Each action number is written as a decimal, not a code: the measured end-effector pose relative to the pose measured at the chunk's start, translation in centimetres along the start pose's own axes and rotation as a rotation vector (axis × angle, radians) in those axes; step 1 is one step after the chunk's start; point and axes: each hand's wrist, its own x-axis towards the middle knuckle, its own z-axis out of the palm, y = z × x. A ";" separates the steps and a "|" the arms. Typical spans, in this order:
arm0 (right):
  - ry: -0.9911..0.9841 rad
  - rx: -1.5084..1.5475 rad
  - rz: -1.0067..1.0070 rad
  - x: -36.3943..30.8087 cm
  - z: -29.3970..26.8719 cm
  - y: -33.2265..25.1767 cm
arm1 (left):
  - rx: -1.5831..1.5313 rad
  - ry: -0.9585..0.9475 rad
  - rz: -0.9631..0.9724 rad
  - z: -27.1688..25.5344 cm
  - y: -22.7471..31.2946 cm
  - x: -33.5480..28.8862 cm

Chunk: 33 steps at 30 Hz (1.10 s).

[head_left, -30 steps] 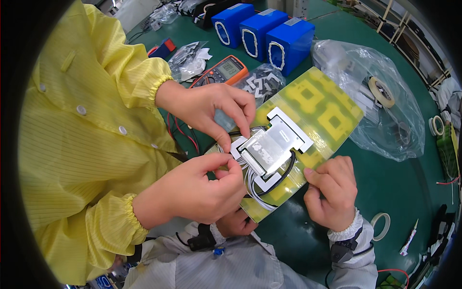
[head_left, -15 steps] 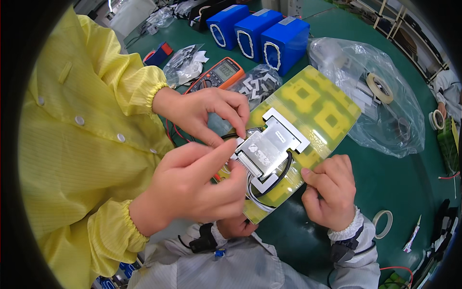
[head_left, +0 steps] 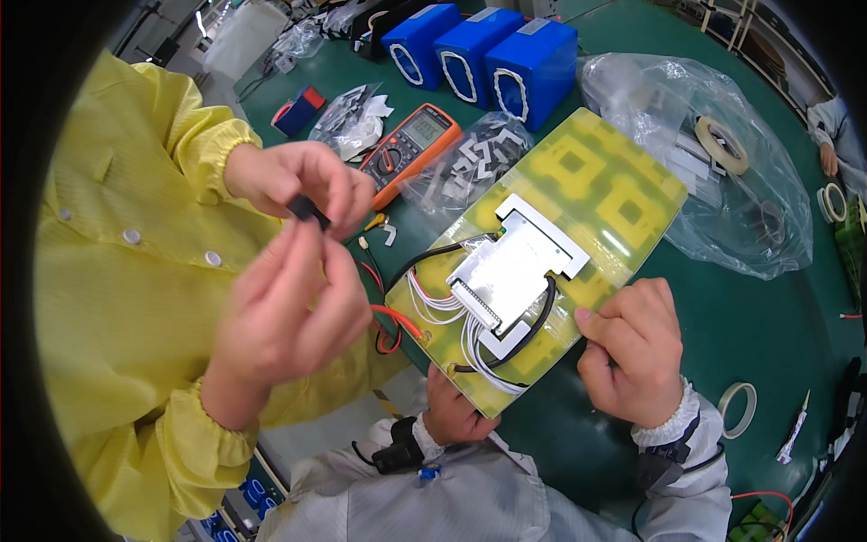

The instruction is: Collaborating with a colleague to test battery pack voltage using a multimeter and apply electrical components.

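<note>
Head view: the co-worker's 2 hands (head_left: 289, 262) have lifted off the yellow battery pack (head_left: 578, 208) with a small black piece (head_left: 307, 210), while left hand (head_left: 456, 411) and right hand (head_left: 632, 352) fingers grip its near edge above the table (head_left: 768, 316).

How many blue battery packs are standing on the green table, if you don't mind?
3, side by side at the far edge: left pack, middle pack, right pack. More may be hidden beyond the frame.

Pale grey sleeves with white ribbed cuffs worn; black wrist strap with cable seen at left hand (head_left: 456, 411); right hand (head_left: 632, 361) bare.
</note>
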 end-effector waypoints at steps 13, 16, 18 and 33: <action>-0.019 -0.011 0.046 -0.1 -0.8 -0.1 | 0.074 0.108 0.082 0.8 -0.3 0.0; -0.025 -0.005 0.042 0.2 -0.6 -0.4 | 0.078 0.141 0.099 1.9 -1.6 -1.1; -0.027 0.000 0.048 0.4 -0.4 -0.6 | 0.060 0.094 0.082 3.5 -3.0 -3.0; -0.022 -0.089 0.006 -1.4 0.9 0.1 | -0.093 0.182 0.161 1.5 -1.7 -0.9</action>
